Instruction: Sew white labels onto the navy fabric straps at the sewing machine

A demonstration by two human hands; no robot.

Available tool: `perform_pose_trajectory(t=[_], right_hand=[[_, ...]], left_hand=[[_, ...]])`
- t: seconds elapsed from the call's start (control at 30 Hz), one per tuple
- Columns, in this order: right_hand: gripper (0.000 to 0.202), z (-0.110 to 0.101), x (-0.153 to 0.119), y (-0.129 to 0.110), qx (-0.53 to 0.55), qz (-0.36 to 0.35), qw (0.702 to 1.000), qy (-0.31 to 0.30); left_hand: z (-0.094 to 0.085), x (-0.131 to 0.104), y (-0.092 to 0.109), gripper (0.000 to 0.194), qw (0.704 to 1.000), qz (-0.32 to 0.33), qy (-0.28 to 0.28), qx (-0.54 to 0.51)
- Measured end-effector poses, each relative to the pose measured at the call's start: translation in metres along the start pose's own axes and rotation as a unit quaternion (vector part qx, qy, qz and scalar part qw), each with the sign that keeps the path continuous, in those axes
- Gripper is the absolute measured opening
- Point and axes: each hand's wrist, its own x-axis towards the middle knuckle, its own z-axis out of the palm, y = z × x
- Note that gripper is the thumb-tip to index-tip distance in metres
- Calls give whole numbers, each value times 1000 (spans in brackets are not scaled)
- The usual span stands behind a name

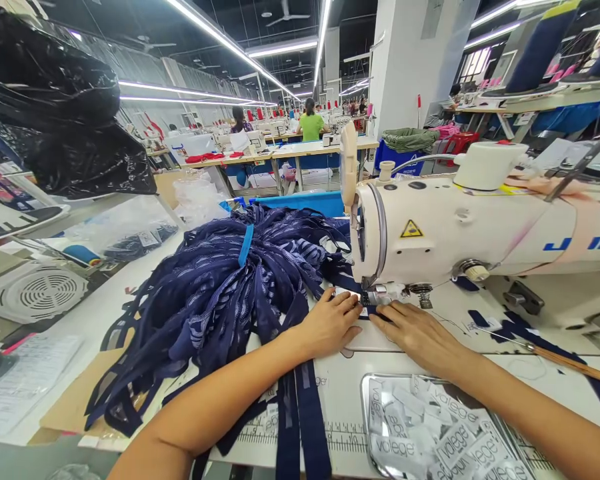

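My left hand point(331, 323) lies palm down just left of the sewing machine's needle area, its fingers resting on dark navy fabric and something white. On the other side, my right hand point(414, 333) lies flat with its fingertips by the presser foot point(380, 295), at the edge of the navy strip. Both hands have their fingers stretched out. The cream sewing machine point(430, 227) stands over them. A large bundle of navy straps point(220, 287), tied with a blue band point(246, 245), spreads to the left, and navy strips hang down past my left wrist.
A metal tray point(367, 427) of white printed labels lies near the front edge. An orange-handled tool point(575, 364) and navy scraps point(510, 330) lie at the right. Black plastic point(60, 113) hangs upper left. People work at tables further back.
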Motion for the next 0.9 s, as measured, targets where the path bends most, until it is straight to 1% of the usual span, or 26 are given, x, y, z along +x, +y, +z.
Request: perform_pose_trajectory(t=[0.2, 0.37, 0.63, 0.9], right_hand=[[39, 6, -1, 1, 8, 14, 1000, 7], [39, 5, 1, 3, 7, 28, 1000, -4], [38, 3, 3, 4, -7, 33, 999, 17], [39, 4, 3, 1, -9, 45, 999, 1]], left_hand=[[-2, 2, 2, 38, 1000, -20, 1, 10], [-4, 3, 2, 37, 999, -29, 2, 17], [2, 1, 1, 39, 999, -35, 12, 25], [1, 2, 3, 41, 999, -40, 4, 33]])
